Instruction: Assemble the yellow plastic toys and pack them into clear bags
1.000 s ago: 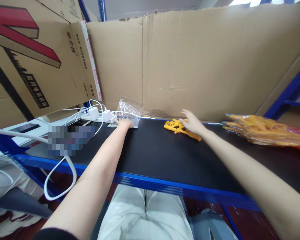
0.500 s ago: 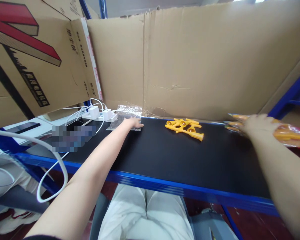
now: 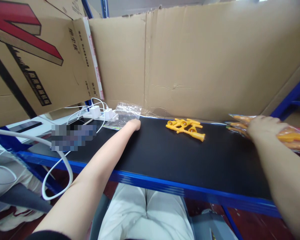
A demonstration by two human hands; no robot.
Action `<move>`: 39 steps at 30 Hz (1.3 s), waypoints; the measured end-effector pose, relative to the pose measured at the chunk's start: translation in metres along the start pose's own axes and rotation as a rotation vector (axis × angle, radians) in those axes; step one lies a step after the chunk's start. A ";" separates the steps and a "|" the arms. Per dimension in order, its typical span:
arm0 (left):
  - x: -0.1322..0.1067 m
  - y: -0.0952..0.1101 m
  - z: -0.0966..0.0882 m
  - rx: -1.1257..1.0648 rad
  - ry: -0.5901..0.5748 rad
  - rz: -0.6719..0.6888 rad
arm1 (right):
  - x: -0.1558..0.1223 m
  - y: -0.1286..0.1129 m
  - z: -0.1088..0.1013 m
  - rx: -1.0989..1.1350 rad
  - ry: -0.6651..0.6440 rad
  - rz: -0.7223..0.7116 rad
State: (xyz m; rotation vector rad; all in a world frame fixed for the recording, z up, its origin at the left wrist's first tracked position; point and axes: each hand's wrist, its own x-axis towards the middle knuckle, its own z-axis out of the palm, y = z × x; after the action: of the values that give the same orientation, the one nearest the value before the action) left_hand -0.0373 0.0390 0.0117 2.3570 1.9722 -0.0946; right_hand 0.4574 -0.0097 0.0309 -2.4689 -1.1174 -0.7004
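Note:
My left hand (image 3: 133, 125) is closed at the right edge of a clear plastic bag (image 3: 126, 111) near the back of the black shelf. Its fingers curl inward and partly hide their grip on the film. At the right end, my right hand (image 3: 263, 126) wraps over clear bags of long orange plastic pieces (image 3: 291, 136); its fingertips are hidden. Between the two hands, several yellow-orange plastic pieces (image 3: 185, 125) with round cup-like parts and stubby arms lie in a loose cluster, touched by neither hand.
Tall cardboard (image 3: 205, 63) walls the back of the shelf (image 3: 160, 160). A printed carton (image 3: 47, 53) stands at left. White plugs on a power strip (image 3: 100, 114), a blurred-out object (image 3: 73, 137) and a looping white cable (image 3: 70, 176) lie to the left. A blue rail (image 3: 165, 186) edges the front.
My left hand has gone from spread fingers on the plastic bag to closed, and the bag has shifted and crumpled. My right hand stays on the bagged orange pieces.

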 end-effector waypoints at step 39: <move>0.000 0.019 -0.021 -0.958 0.209 0.277 | -0.124 -0.164 -0.131 0.598 0.239 -0.854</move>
State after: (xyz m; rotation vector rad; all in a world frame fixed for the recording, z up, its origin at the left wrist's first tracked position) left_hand -0.0188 0.0375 0.0328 1.9482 1.2498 0.9149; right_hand 0.2223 -0.0440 0.0856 -1.3311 -1.9344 -0.6989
